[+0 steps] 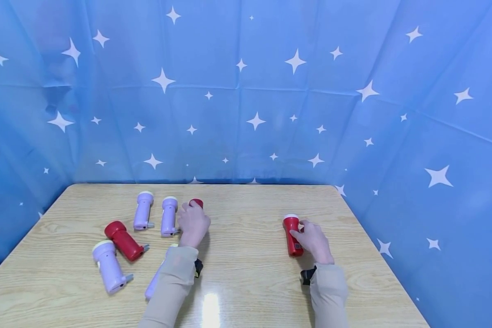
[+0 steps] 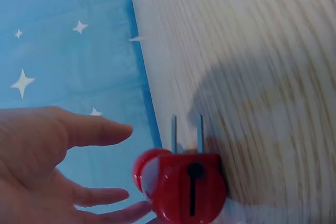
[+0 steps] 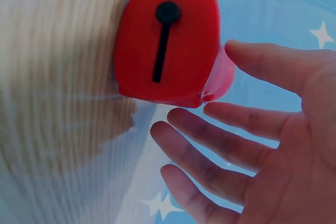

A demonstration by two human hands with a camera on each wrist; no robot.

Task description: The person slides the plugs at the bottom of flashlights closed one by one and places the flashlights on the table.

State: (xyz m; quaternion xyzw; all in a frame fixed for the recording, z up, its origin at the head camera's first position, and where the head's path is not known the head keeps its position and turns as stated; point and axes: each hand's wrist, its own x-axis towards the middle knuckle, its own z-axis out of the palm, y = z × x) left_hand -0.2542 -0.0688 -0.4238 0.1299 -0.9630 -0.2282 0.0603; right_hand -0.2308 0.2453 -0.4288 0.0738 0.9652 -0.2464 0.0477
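In the head view my left hand [image 1: 194, 222] is over a red flashlight, only its red head [image 1: 196, 202] showing past the fingers. The left wrist view shows that flashlight's red base [image 2: 191, 187] with two metal plug prongs [image 2: 200, 132] out; the thumb stands apart and lower fingers are beside the body. On the right, a red flashlight [image 1: 292, 239] with a white rim lies on the table. My right hand [image 1: 311, 239] is at its right side, fingers extended, the thumb tip at its body. Its red base [image 3: 170, 45] with a black slider shows no prongs.
On the left of the wooden table [image 1: 246, 282] lie purple flashlights [image 1: 143, 210] [image 1: 169, 216] [image 1: 108, 269] and a red one [image 1: 125, 240], prongs out. Another purple flashlight [image 1: 155, 280] is partly under my left sleeve. A blue star-patterned curtain [image 1: 229, 114] hangs behind the table.
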